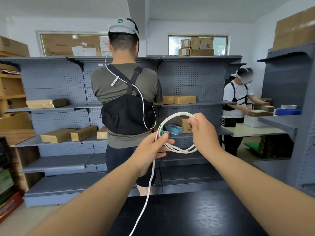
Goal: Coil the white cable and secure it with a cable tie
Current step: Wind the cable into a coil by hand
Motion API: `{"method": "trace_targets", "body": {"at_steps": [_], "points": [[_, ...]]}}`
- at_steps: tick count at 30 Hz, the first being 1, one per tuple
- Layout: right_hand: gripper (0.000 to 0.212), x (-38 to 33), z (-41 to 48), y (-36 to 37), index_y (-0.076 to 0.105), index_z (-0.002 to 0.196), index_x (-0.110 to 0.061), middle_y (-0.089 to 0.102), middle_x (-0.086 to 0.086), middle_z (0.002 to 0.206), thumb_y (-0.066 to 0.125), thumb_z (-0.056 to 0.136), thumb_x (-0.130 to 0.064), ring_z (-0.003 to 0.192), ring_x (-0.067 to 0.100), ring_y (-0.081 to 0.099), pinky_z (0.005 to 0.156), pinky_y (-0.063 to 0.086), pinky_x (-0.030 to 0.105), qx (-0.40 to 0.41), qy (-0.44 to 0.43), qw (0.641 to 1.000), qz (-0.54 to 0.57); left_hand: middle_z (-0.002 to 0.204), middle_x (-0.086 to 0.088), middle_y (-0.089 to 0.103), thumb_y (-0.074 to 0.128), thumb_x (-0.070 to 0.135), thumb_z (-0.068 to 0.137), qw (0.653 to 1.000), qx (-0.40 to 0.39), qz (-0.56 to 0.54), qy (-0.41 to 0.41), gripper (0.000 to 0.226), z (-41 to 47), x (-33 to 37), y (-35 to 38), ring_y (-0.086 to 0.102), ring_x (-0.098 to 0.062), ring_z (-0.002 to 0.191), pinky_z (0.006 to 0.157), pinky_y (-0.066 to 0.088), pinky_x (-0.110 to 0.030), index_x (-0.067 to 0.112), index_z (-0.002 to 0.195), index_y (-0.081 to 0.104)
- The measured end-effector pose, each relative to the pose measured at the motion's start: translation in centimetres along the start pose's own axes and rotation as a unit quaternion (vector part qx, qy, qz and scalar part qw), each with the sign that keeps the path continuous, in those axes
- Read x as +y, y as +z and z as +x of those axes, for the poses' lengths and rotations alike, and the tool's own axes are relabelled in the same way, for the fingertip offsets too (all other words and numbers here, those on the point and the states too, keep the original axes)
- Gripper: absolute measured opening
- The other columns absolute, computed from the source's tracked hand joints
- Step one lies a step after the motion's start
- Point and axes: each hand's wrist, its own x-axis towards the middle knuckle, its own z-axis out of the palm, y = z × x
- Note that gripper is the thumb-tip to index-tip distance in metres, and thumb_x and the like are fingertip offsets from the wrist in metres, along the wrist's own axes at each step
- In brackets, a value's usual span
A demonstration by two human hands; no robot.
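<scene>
Above a black wood-grain bench (196,215), the limp, light white braided cable (177,149) handles best pinched: left hand (150,150) fingers grasp its nine o'clock, right hand (202,130) fingers its two o'clock.

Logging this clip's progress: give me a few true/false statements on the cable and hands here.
1. Both hands hold the coiled white cable. True.
2. The whole cable is coiled. False: a loose tail hangs from the left hand toward the black table.
3. The coil rests on the table. False: it is held in the air.
4. The right hand pinches the coil's upper right. True.
5. A green piece sits by the left thumb. True.
</scene>
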Motion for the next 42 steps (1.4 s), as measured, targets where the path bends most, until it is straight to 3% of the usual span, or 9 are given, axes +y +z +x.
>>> {"method": "trace_targets", "body": {"at_steps": [6,11,14,16,20,24,31,37,42], "points": [[0.024,-0.1,-0.7,0.9,0.054,0.098,-0.01,0.055,0.002,0.089,0.031,0.1,-0.017,0.082,0.021,0.05,0.065,0.03,0.027,0.072,0.049,0.993,0.084,0.081,-0.005,0.066,0.046,0.014,0.096,0.991,0.075,-0.062,0.095,0.012,0.3,0.6,1.6,0.063,-0.014,0.075,0.075,0.056,-0.026,0.011,0.096,0.058],[0.024,0.2,-1.3,0.9,0.051,0.094,-0.015,0.051,-0.002,0.073,0.03,0.1,-0.022,0.069,0.019,0.055,0.062,0.043,0.029,0.038,0.111,0.981,0.155,0.066,0.0,0.059,0.044,0.016,0.097,0.985,0.111,0.024,0.133,0.018,0.5,1.1,1.8,0.062,-0.011,0.063,0.067,0.055,-0.028,0.015,0.087,0.058],[0.022,0.8,-1.5,0.4,0.053,0.096,-0.015,0.055,-0.002,0.077,0.032,0.1,-0.022,0.07,0.014,0.056,0.077,0.049,0.035,-0.004,0.12,0.979,0.167,0.065,0.001,0.057,0.043,0.015,0.098,0.979,0.119,0.095,0.134,0.02,0.7,1.9,1.6,0.061,-0.013,0.062,0.069,0.055,-0.034,0.018,0.082,0.056],[0.019,1.0,-1.5,0.0,0.052,0.1,-0.015,0.058,-0.001,0.085,0.035,0.099,-0.022,0.076,0.015,0.059,0.086,0.052,0.04,-0.035,0.105,0.982,0.15,0.066,0.001,0.056,0.043,0.016,0.098,0.975,0.112,0.139,0.131,0.02,0.9,2.4,1.4,0.06,-0.012,0.061,0.072,0.055,-0.034,0.017,0.082,0.056],[0.019,0.5,-1.2,-0.9,0.049,0.113,-0.014,0.058,0.004,0.104,0.038,0.099,-0.018,0.088,0.017,0.062,0.087,0.052,0.04,-0.091,0.047,0.989,0.11,0.063,0.007,0.055,0.043,0.017,0.097,0.933,0.1,0.316,0.141,0.03,1.2,3.6,1.1,0.055,0.004,0.048,0.053,0.042,-0.005,0.02,0.068,0.05],[0.022,0.0,-0.9,-1.3,0.046,0.118,-0.014,0.054,0.001,0.099,0.038,0.099,-0.021,0.085,0.018,0.059,0.067,0.044,0.026,-0.127,-0.016,0.991,0.04,0.061,0.007,0.051,0.042,0.017,0.097,0.895,0.085,0.416,0.135,0.033,1.3,4.8,1.4,0.05,0.0,0.048,0.051,0.037,-0.003,0.016,0.065,0.044],[0.034,-0.9,-1.1,-1.9,0.043,0.132,-0.013,0.052,0.008,0.125,0.037,0.1,-0.021,0.11,0.021,0.051,0.088,0.037,0.03,-0.162,-0.119,0.977,-0.066,0.06,0.01,0.041,0.039,0.022,0.099,0.833,0.045,0.529,0.155,0.037,0.8,5.4,1.8,0.041,-0.007,0.053,0.057,0.039,-0.004,0.027,0.062,0.034],[0.027,-1.1,-1.3,-1.7,0.052,0.116,-0.009,0.047,0.003,0.096,0.034,0.1,-0.022,0.086,0.018,0.047,0.07,0.03,0.027,-0.155,-0.119,0.975,-0.11,0.063,0.007,0.053,0.044,0.019,0.096,0.888,0.028,0.443,0.121,0.031,-0.1,4.9,2.1,0.05,0.0,0.049,0.05,0.037,-0.005,0.025,0.067,0.042],[0.023,-1.4,-1.6,-1.9,0.053,0.116,-0.007,0.055,0.011,0.108,0.041,0.098,-0.013,0.088,0.018,0.05,0.072,0.034,0.024,-0.139,-0.122,0.976,-0.116,0.072,0.002,0.059,0.051,0.02,0.094,0.962,0.017,0.261,0.082,0.01,-0.7,3.0,1.8,0.06,0.0,0.059,0.063,0.044,-0.012,0.017,0.085,0.055]]}}
